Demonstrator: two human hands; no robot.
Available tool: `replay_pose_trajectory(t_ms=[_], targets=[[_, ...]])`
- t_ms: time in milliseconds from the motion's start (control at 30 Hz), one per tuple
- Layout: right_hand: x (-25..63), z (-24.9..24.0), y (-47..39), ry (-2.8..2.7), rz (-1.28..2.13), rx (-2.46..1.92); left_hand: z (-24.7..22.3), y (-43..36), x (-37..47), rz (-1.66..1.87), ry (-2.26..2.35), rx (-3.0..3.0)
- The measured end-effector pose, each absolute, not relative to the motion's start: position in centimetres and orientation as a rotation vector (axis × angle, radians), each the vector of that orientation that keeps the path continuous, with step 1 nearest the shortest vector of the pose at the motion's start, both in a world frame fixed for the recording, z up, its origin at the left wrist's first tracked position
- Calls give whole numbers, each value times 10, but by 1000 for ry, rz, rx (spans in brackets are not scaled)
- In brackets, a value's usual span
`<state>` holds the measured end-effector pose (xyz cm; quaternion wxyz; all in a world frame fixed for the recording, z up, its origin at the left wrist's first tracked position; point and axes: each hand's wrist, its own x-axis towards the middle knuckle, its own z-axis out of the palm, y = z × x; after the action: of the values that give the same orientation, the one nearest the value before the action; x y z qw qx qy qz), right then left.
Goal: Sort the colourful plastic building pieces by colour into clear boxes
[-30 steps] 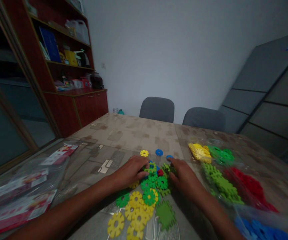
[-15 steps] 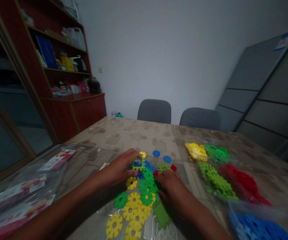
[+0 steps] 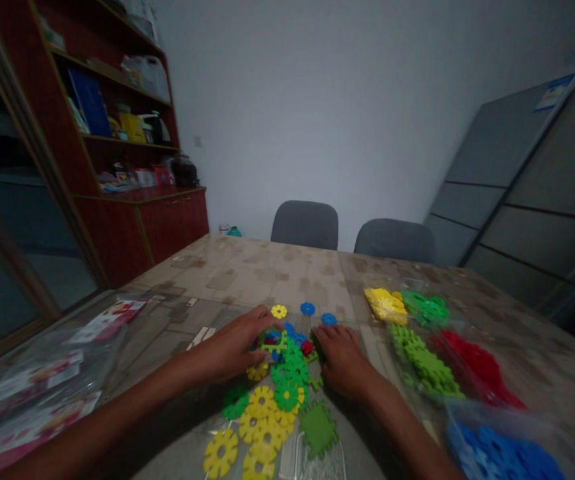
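Note:
My left hand (image 3: 232, 343) curls around a light green open frame piece (image 3: 276, 341), with its thumb and fingers at either side; blue and red bits show within the frame. My right hand (image 3: 342, 353) lies over the table, palm down with fingers reaching forward, beside red pieces (image 3: 307, 348) and a partly covered light green piece (image 3: 313, 358). Between the hands runs a pile of green notched discs (image 3: 291, 367) and, nearer me, yellow notched discs (image 3: 267, 420). A green toothed square (image 3: 318, 428) lies below my right wrist.
Bags of yellow (image 3: 386, 305), green (image 3: 424, 308), light green (image 3: 427, 363), red (image 3: 477, 363) and blue pieces (image 3: 504, 447) lie at the right. Plastic packaging (image 3: 47, 373) lies left. Loose blue discs (image 3: 308, 309) and a yellow disc (image 3: 278, 311) sit beyond my hands. Chairs (image 3: 304, 225) stand behind the table.
My right hand has moved forward, over the spot where a light green piece and a red piece lay. My left hand stays at the light green frame. The view has shifted slightly.

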<state>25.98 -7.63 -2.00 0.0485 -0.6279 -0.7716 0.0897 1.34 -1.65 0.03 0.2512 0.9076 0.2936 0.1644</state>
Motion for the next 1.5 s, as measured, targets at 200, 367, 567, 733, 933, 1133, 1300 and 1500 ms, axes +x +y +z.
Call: replay_pose_trajectory(t_ms=[200, 367, 567, 733, 933, 1133, 1300, 1500], targets=[[260, -15, -76, -2313, 276, -1937, -7, -22, 18, 386, 784, 2433], [261, -13, -77, -2237, 264, -1936, -5, -21, 17, 403, 779, 2424], [263, 1, -82, -2156, 287, -1864, -1, -27, 22, 394, 794, 2394], [270, 15, -94, -2176, 366, -1812, -9, -53, 41, 378, 845, 2300], [277, 20, -107, -2298, 612, -1664, -21, -66, 48, 270, 783, 2359], [263, 17, -117, -2320, 647, -1617, 11, -37, 18, 324, 761, 2406], [241, 12, -123, -2419, 641, -1598, 20, -15, 0, 339, 952, 2557], [240, 8, -122, -2417, 666, -1588, 13, -16, 3, 280, 935, 2532]])
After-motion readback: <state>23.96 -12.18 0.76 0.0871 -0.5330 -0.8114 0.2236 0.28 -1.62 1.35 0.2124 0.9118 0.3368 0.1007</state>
